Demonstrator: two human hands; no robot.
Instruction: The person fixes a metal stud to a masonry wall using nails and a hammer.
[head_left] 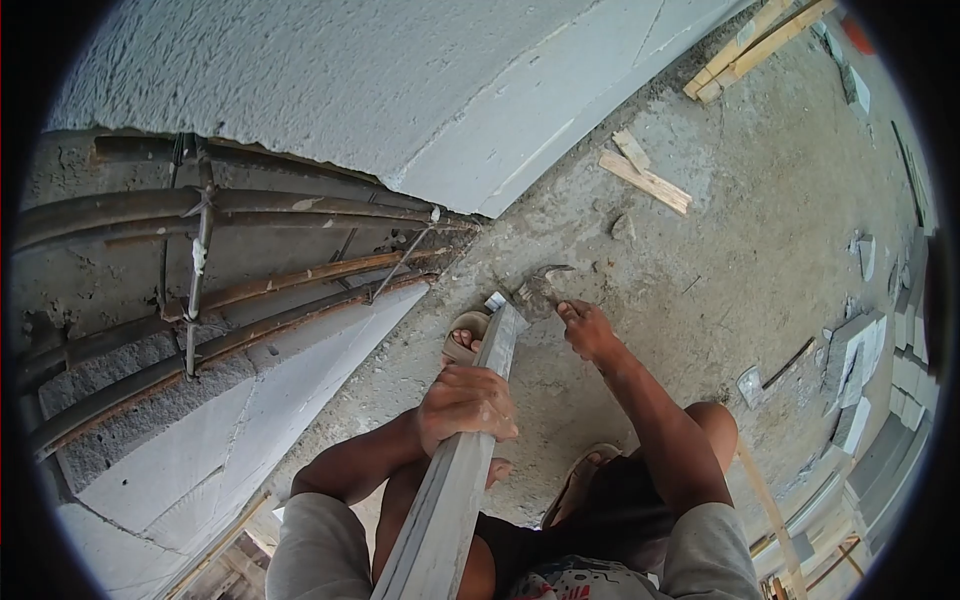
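Left hand (465, 405): closed round long grey bar (445, 510). Right hand (590, 332): fingers bent, touching hammer (543, 283) at its 11 o'clock; grip cannot be told.

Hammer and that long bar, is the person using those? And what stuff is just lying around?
In use:
long grey bar, gripped by the left hand
hammer, touched by the right hand

Lying about:
wood scraps
stacked planks
pale blocks
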